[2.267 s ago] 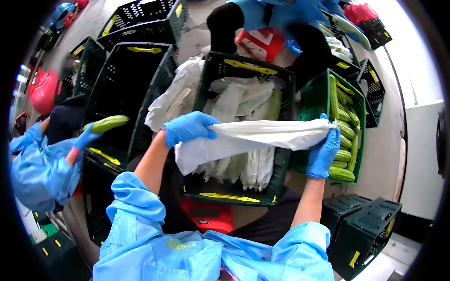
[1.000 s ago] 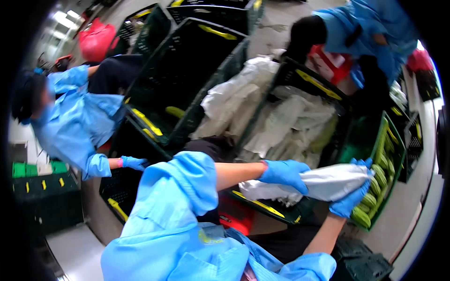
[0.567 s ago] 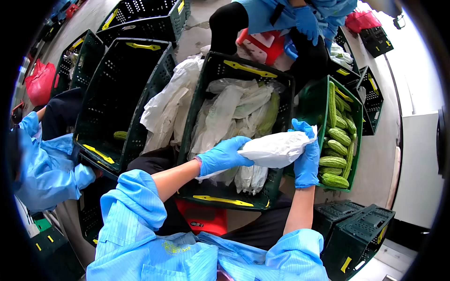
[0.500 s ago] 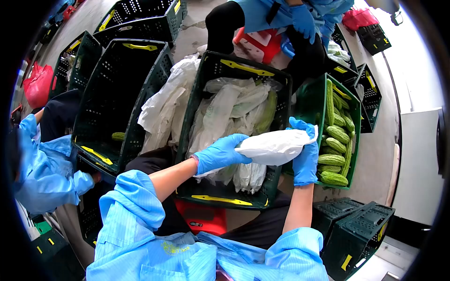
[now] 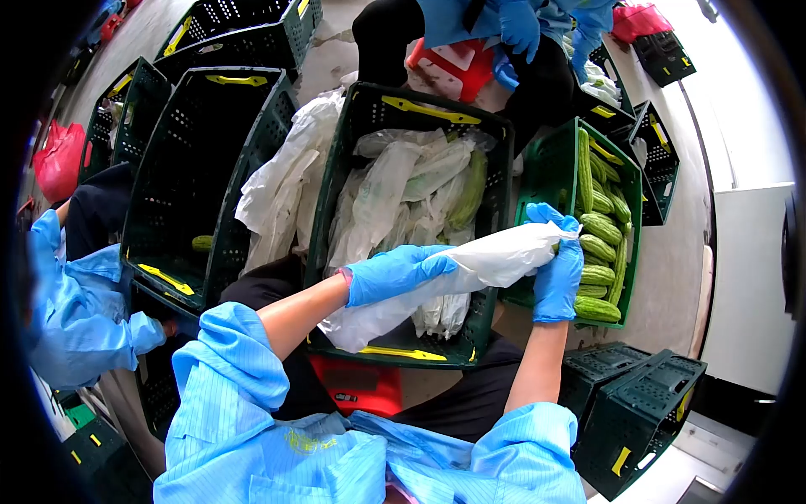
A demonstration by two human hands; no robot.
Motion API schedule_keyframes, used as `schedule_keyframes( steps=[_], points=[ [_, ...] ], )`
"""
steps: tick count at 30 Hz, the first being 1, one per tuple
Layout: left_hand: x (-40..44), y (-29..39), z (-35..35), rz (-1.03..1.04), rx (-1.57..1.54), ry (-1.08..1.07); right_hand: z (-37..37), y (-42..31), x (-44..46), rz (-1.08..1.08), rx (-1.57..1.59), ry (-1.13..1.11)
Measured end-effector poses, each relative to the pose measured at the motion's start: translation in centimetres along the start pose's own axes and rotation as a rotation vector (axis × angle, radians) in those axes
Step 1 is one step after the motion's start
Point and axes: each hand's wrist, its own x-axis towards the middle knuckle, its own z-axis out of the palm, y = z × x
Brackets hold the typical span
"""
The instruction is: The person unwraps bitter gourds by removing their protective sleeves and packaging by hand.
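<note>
A white plastic bag [image 5: 499, 259] is stretched between my hands, over the near part of a dark green crate [image 5: 495, 189]. Something long inside fills it out, and a little green shows at its right end. My left hand [image 5: 396, 274], in a blue glove, is closed around the bag's middle, and a loose flap trails below it. In a matching glove, my right hand [image 5: 558, 273] grips the right end. Beneath lie several bagged long vegetables [image 5: 386, 197]; a green bitter melon [image 5: 470, 191] shows through at the right side. Unwrapped bitter melons [image 5: 598, 252] fill a green crate [image 5: 537, 172] beside my right hand.
White plastic bags [image 5: 290, 181] are heaped left of the middle crate. Further left stands a dark crate [image 5: 201, 168] with one green piece inside. Stacked crates [image 5: 638, 412] sit at lower right. A co-worker's gloved hand [image 5: 520, 29] is across from me; another person's sleeve [image 5: 88, 311] is at left.
The bag has been drawn out longer, its loose part now hanging below my left hand. My left hand has shifted slightly along it, and the right end has tilted up.
</note>
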Motion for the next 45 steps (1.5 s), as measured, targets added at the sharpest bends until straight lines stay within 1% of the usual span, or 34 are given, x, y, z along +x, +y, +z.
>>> schedule_keyframes(
  steps=[3, 6, 7, 9, 11, 12, 15, 16, 18, 19, 22, 23, 24, 27, 30, 31, 34, 37, 40, 41, 44, 45],
  points=[
    [0.0, 0.7, 0.1, -0.032, 0.003, -0.022, 0.1, -1.0, -0.2, 0.009, -0.026, 0.059],
    [0.0, 0.2, 0.1, -0.044, -0.026, 0.014, -1.9, -0.7, 0.6, -0.014, -0.007, 0.033],
    [-0.2, 0.2, 0.0, -0.040, -0.034, 0.029, -2.6, -0.4, 0.9, -0.117, -0.056, -0.068],
    [-0.5, 0.4, -0.3, -0.031, -0.042, 0.057, -3.0, -0.1, 1.1, 0.034, 0.130, -0.032],
    [-0.4, 0.0, -0.8, -0.113, -0.060, 0.051, -2.3, -0.1, 1.1, 0.144, 0.337, 0.025],
    [-0.3, -0.3, -0.9, -0.154, -0.071, 0.049, -1.8, 0.1, 1.3, 0.138, 0.386, 0.024],
    [-0.3, -1.2, -0.8, -0.143, -0.168, 0.117, -1.2, 0.6, 0.7, 0.285, 0.498, -0.033],
    [-0.2, -1.5, -0.8, -0.117, -0.160, 0.143, -0.2, 0.3, 0.2, 0.340, 0.490, -0.045],
    [-0.1, -2.1, -0.8, -0.061, -0.143, 0.197, 1.1, 0.8, -0.3, 0.244, 0.357, -0.045],
    [0.0, -2.6, -0.8, -0.066, -0.164, 0.195, 0.9, 0.8, -0.2, 0.265, 0.338, -0.074],
    [0.2, -2.5, -1.1, -0.076, -0.192, 0.191, 1.5, 0.5, -0.7, 0.155, 0.218, -0.119],
    [-0.1, -2.1, -1.1, -0.080, -0.183, 0.192, 1.6, 0.3, -0.8, 0.151, 0.219, -0.112],
    [-0.2, -1.6, -1.1, -0.085, -0.175, 0.194, 1.7, 0.1, -0.8, 0.111, 0.192, -0.090],
    [-0.3, -1.4, -1.2, -0.170, -0.307, 0.104, 2.2, -0.4, -0.8, -0.018, 0.109, 0.003],
    [-0.1, -0.7, -0.3, -0.164, -0.259, 0.071, 2.1, -1.7, -0.9, -0.114, -0.036, 0.025],
    [-0.1, 0.1, 0.0, -0.157, -0.215, 0.087, 2.0, -1.8, -0.9, -0.130, -0.034, 0.041],
    [0.4, 1.3, 0.2, -0.272, -0.172, 0.078, 1.6, -1.9, -0.9, -0.175, -0.090, 0.112],
    [1.1, 1.5, -0.1, -0.185, -0.116, 0.081, 1.3, -2.0, -0.9, -0.175, -0.070, 0.140],
    [1.2, 1.4, -0.5, -0.101, -0.251, 0.067, 2.0, -2.4, -1.1, -0.293, -0.068, 0.083],
    [0.8, 1.6, -0.8, -0.123, -0.338, 0.026, 2.2, -2.9, -1.3, -0.228, 0.009, 0.015],
    [1.1, 1.1, -0.7, -0.118, -0.323, -0.049, 1.4, -2.8, -0.9, -0.252, 0.134, -0.064],
    [0.7, 2.1, -0.7, -0.181, -0.391, -0.107, 1.3, -2.8, -0.7, -0.265, 0.117, -0.094]
  ],
)
